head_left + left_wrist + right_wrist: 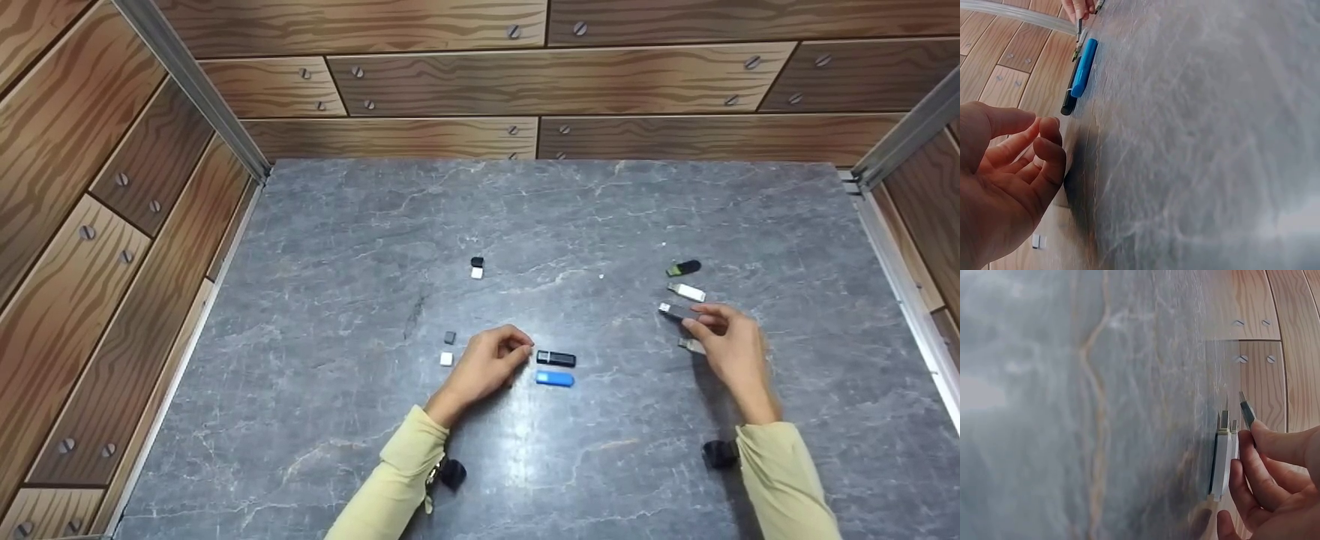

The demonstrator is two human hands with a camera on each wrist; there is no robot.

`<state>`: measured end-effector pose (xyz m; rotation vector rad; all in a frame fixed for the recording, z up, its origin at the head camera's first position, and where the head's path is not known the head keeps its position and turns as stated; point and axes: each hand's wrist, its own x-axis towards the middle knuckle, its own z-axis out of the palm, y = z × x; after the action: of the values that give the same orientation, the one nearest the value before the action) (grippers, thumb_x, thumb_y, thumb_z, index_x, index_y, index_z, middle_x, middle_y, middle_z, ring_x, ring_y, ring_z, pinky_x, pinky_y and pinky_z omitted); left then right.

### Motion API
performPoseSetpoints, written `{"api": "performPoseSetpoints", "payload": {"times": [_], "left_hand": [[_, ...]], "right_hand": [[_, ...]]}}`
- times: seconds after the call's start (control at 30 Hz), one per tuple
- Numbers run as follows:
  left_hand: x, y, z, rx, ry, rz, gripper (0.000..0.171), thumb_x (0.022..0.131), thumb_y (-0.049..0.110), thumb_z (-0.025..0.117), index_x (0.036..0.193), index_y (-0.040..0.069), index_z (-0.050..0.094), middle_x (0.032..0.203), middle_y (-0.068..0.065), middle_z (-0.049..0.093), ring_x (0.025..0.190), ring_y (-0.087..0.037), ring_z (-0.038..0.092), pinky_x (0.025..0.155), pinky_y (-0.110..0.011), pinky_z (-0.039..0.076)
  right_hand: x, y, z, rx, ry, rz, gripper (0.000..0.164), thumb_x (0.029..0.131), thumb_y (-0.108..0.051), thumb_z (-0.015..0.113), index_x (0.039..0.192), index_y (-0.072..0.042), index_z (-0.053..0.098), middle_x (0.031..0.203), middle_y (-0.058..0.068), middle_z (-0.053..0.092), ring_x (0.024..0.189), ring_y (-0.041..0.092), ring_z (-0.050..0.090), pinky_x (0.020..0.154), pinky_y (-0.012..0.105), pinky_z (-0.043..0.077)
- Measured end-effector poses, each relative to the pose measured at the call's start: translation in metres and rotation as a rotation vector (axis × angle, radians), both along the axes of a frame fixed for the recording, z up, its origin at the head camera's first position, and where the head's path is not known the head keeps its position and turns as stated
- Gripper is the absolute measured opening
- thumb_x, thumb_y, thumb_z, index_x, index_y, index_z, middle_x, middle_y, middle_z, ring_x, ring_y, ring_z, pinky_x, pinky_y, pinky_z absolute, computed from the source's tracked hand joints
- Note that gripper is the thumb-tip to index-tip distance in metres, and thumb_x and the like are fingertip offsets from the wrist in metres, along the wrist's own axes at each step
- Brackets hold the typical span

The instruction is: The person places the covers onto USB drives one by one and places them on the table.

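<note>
Pinched between thumb and fingers of the right hand (733, 349), at the right of the grey marbled table (360, 225): one dark USB stick (675, 311), gripped towards its rear end, presumably to leave the metal plug (664, 307) bare and unobstructed; directed left, and apparently raised clear of the surface in the right wrist view. Next beyond, to the far side: a white USB stick (688, 292), then a black-and-green USB stick (684, 268), both uncapped and likewise directed left. On the near side, partly covered by the right hand: a light USB stick (691, 346), same direction; common alignment and gaps probably intended for easy comparison and separate pick-up. At centre, parallel and slightly apart: a black stick (556, 358), farther, and a blue stick (555, 379), nearer, both seemingly capped, perhaps grouped apart from the bare ones for that reason. Just left of this pair: the left hand (484, 364), fingers loosely curved, tips close together, nothing visible in its grasp, apparently idle. Left of that hand: a grey cap (450, 337) and, nearer, a white cap (446, 359). Farther off: a black cap (478, 262) beside a second white cap (477, 274), touching or nearly so; cannot tell which. All four well apart from the uncapped sticks, likely for tidy separation of small parts.
</note>
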<state>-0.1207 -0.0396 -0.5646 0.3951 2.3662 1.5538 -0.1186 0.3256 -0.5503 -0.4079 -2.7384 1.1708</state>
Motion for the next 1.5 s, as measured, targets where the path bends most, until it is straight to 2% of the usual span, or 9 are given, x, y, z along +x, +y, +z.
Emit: {"api": "performPoseSetpoints", "payload": {"times": [0.1,0.4,0.67,0.87,1.0,1.2,1.37,1.5], "left_hand": [[0.000,-0.001,0.000,-0.013,0.001,0.009,0.016,0.102,0.013,0.067,0.113,0.004,0.074,0.096,-0.013,0.077,0.062,-0.002,0.055,0.058,-0.016,0.047],[-0.001,-0.005,0.001,0.032,0.029,0.033,0.017,0.100,0.010,0.068,0.111,-0.002,0.073,0.094,-0.017,0.077,0.057,0.000,0.053,0.054,-0.015,0.043],[-0.004,-0.011,0.005,0.063,-0.007,0.061,0.018,0.101,0.009,0.066,0.114,-0.001,0.073,0.098,-0.016,0.075,0.052,-0.001,0.052,0.048,-0.016,0.042],[-0.005,-0.018,0.009,0.089,-0.043,0.091,0.019,0.102,0.009,0.066,0.116,-0.002,0.072,0.100,-0.017,0.073,0.051,-0.003,0.050,0.045,-0.016,0.040],[-0.006,-0.022,0.011,0.097,-0.054,0.110,0.019,0.102,0.010,0.067,0.116,-0.001,0.072,0.102,-0.019,0.073,0.050,-0.003,0.048,0.043,-0.017,0.039],[-0.010,-0.029,0.011,0.090,-0.020,0.123,0.017,0.102,0.008,0.067,0.115,-0.001,0.073,0.102,-0.017,0.072,0.050,-0.003,0.048,0.043,-0.016,0.038],[-0.012,-0.034,0.010,0.092,0.019,0.137,0.016,0.102,0.008,0.066,0.113,0.000,0.074,0.103,-0.019,0.073,0.051,-0.001,0.048,0.045,-0.016,0.038],[-0.014,-0.040,0.010,0.095,0.037,0.153,0.017,0.102,0.006,0.065,0.114,-0.001,0.074,0.105,-0.021,0.074,0.050,-0.001,0.047,0.046,-0.016,0.037]], "right_hand": [[0.000,-0.001,0.000,-0.050,0.021,0.018,0.029,0.096,-0.013,0.078,0.122,0.001,0.075,0.108,0.024,0.078,0.076,-0.025,0.048,0.072,0.003,0.041],[0.000,-0.003,-0.001,-0.107,0.049,0.078,0.026,0.097,-0.008,0.076,0.121,0.003,0.075,0.106,0.026,0.077,0.078,-0.023,0.054,0.074,0.001,0.044],[-0.001,-0.002,-0.003,-0.166,0.013,0.077,0.030,0.096,-0.008,0.077,0.123,0.004,0.074,0.094,0.001,0.079,0.077,-0.020,0.058,0.071,0.003,0.048],[-0.001,-0.001,-0.005,-0.185,-0.015,0.085,0.033,0.097,-0.011,0.077,0.126,0.004,0.072,0.105,0.016,0.079,0.078,-0.020,0.058,0.069,0.006,0.048],[-0.001,-0.001,-0.005,-0.198,-0.023,0.091,0.034,0.097,-0.011,0.077,0.126,0.005,0.072,0.107,0.016,0.079,0.079,-0.020,0.058,0.069,0.006,0.048],[-0.002,-0.001,-0.006,-0.230,-0.038,0.090,0.034,0.098,-0.011,0.076,0.127,0.005,0.071,0.100,0.002,0.079,0.080,-0.019,0.059,0.070,0.006,0.050],[-0.004,0.001,-0.008,-0.240,-0.057,0.094,0.035,0.099,-0.013,0.075,0.130,0.005,0.071,0.103,0.006,0.079,0.079,-0.017,0.059,0.068,0.009,0.051],[-0.004,0.001,-0.008,-0.247,-0.055,0.092,0.035,0.099,-0.013,0.074,0.129,0.005,0.071,0.098,0.001,0.079,0.077,-0.015,0.060,0.067,0.011,0.052]]}}
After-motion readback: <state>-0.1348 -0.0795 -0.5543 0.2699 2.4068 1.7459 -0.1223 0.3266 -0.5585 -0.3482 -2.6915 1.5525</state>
